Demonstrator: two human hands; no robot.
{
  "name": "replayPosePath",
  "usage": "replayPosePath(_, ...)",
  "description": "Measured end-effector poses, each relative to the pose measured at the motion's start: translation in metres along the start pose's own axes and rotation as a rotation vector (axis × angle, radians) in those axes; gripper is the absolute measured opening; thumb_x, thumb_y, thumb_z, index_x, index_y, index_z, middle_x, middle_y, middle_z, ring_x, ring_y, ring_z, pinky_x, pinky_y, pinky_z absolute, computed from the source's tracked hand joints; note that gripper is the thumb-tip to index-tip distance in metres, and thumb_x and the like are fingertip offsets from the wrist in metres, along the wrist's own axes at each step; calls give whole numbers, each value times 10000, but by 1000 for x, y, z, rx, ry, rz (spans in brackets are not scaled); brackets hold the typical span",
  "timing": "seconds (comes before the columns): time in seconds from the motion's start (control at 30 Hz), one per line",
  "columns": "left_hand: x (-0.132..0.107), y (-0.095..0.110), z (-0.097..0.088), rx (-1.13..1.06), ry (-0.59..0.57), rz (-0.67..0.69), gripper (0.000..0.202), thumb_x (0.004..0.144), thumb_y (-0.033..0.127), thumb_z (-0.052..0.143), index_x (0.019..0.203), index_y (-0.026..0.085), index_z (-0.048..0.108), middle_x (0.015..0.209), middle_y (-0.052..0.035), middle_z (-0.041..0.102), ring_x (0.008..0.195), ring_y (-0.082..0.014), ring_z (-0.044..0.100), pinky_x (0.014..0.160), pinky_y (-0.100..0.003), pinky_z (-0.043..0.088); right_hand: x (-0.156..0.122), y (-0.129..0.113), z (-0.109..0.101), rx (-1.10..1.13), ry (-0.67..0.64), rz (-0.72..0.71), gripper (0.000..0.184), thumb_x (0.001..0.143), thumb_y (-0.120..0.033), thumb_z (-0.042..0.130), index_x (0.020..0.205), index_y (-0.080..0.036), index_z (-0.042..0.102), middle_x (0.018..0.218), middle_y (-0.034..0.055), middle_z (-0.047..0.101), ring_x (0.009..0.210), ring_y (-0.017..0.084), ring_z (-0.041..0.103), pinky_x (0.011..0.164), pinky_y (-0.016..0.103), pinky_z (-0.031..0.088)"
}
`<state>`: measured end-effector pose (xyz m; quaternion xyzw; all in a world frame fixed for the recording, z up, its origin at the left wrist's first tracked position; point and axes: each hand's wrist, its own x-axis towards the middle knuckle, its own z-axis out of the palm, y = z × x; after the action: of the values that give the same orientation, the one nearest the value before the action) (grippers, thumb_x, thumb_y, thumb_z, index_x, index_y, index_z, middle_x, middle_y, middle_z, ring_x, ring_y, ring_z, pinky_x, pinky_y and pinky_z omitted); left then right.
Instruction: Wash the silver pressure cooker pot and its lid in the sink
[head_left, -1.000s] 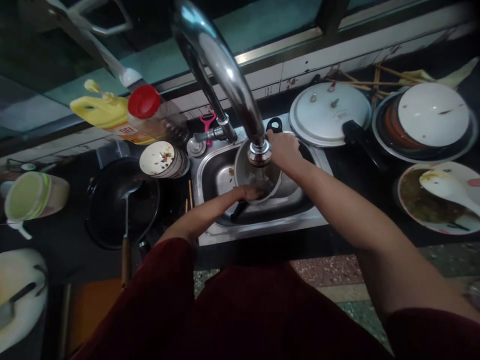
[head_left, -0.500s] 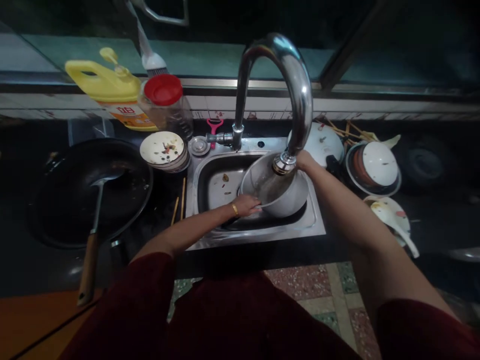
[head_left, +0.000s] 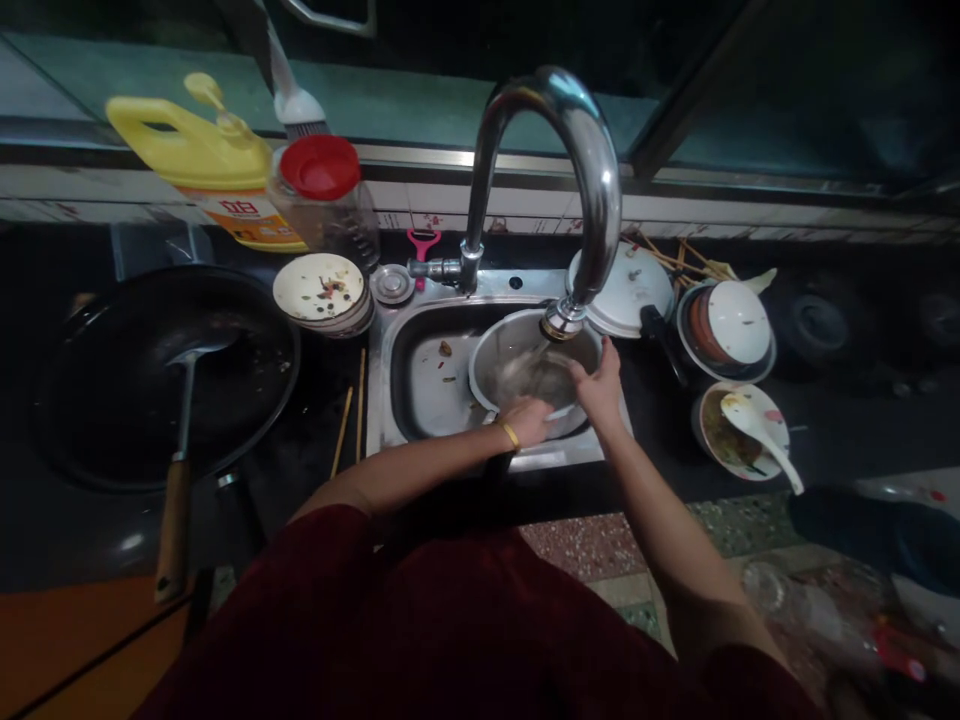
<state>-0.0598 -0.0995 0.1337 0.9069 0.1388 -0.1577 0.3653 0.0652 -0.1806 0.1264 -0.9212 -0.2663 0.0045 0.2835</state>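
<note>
A round steel pot (head_left: pixel 501 352) sits in the small steel sink (head_left: pixel 420 375) under the curved chrome tap (head_left: pixel 562 150), and water runs into it. My left hand (head_left: pixel 529 420), with a gold bangle at the wrist, grips the pot's near rim. My right hand (head_left: pixel 600 385) holds the rim on the right side, fingers curled over the edge. The pot's inside is blurred by the water.
Left of the sink lie a black wok with a ladle (head_left: pixel 161 375), stacked dirty bowls (head_left: pixel 322 295), chopsticks (head_left: pixel 352 405), a yellow oil jug (head_left: pixel 199 165) and a red-lidded jar (head_left: pixel 326 195). To the right are a pot lid (head_left: pixel 626 290), stacked bowls (head_left: pixel 727 325) and a plate with a spoon (head_left: pixel 742 425).
My right hand slid from the pot's far rim round to its right side. My left hand moved along the near rim. The pot now sits more level under the tap.
</note>
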Motion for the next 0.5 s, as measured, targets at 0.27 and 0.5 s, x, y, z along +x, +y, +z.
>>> replayPosePath(0.27, 20, 40, 35, -381, 165, -131, 378, 928, 390, 410, 1064, 130, 648, 955, -138, 712, 876, -229, 665, 762, -311, 491, 31, -45, -18, -158, -241, -110, 557, 764, -128, 381, 1297, -137, 542, 1189, 150, 650, 1125, 292, 582, 932, 380, 454)
replayPosePath(0.5, 24, -12, 70, -435, -19, 209, 415, 977, 284, 252, 1160, 183, 610, 1164, -73, 674, 1085, -157, 608, 980, -264, 427, 37, -60, -7, -360, -354, -174, 405, 794, -90, 354, 1074, -110, 646, 1038, 176, 688, 1056, 298, 604, 907, 375, 455)
